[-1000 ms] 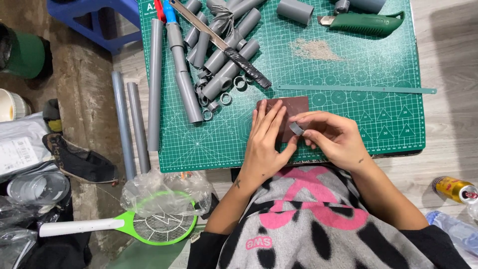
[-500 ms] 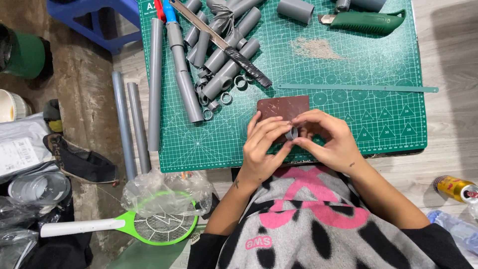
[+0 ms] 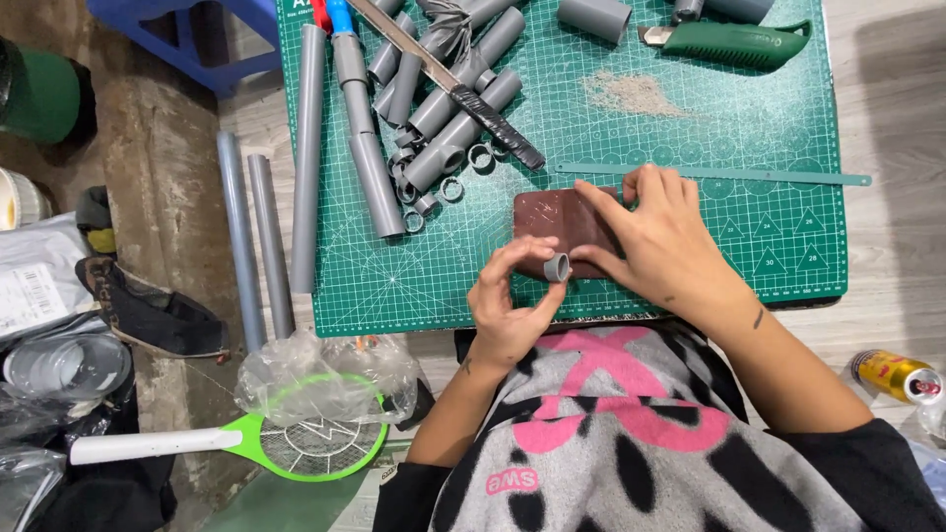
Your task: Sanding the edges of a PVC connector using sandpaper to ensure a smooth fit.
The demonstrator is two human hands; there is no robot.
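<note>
Nearest the camera: person's torso in a grey, pink and black top, forearms reaching forward over the near edge of the green cutting mat (image 3: 690, 128). Left hand (image 3: 507, 300) raised just off the mat's near edge; its grip is narrow, thumb and fingertips pinching a short grey pipe ring (image 3: 557, 267), open end facing the camera. Half a second ago both hands were bunched together over the ring; now they have separated, the ring staying with the left hand. Right hand (image 3: 655, 241) has shifted onto the brown sandpaper sheet (image 3: 552, 219), fingers spread flat and pressing it to the mat, holding nothing between them. The ring sits just in front of the sheet's near edge; contact with the sheet cannot be told. Sheet position on the mat unchanged. Beyond the hands: a thin green ruler (image 3: 709, 174) lying crosswise, a scatter of small cut rings (image 3: 448, 187), then a heap of grey PVC pipe lengths (image 3: 443, 99) with a hacksaw blade (image 3: 443, 79) laid across. Farther: a patch of sawdust (image 3: 631, 94), a green-handled utility knife (image 3: 729, 41). Left, off the mat, a green electric swatter (image 3: 296, 438).
</note>
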